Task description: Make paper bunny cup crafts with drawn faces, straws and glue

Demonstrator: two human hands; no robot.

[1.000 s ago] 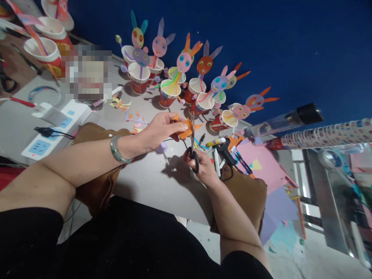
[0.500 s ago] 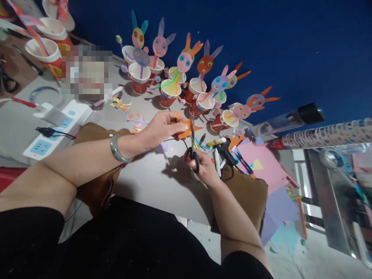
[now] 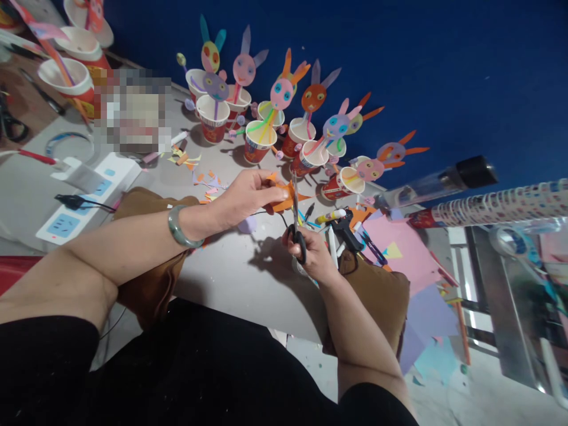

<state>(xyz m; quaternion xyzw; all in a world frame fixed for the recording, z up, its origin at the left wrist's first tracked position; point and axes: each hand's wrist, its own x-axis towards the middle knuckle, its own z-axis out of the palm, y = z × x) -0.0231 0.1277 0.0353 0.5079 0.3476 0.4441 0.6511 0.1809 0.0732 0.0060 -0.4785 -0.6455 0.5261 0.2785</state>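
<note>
My left hand (image 3: pixel 252 198) pinches a piece of orange paper (image 3: pixel 284 204) above the table. In my right hand (image 3: pixel 310 251) is a pair of black-handled scissors (image 3: pixel 296 228), with fingers through the loops and the blades pointing up and away from me. The blades cross the orange paper, with a pointed bit of it showing on their right side. Beyond my hands stand several paper cups (image 3: pixel 261 142) with rabbit-faced paper figures (image 3: pixel 282 94) sticking out of them. A lilac paper disc (image 3: pixel 247 225) lies on the table below my left hand.
Paper scraps (image 3: pixel 208 180) lie left of my hands. A black glue gun (image 3: pixel 348 231), markers and pink paper sheets (image 3: pixel 408 248) are at the right. Two brown cushions (image 3: pixel 377 296) sit by my forearms. At left lies a white power strip (image 3: pixel 89 201); stacked cups (image 3: pixel 497 204) extend at right.
The scissors and my right hand have shifted very slightly to the right. My left hand stays in place with the orange paper.
</note>
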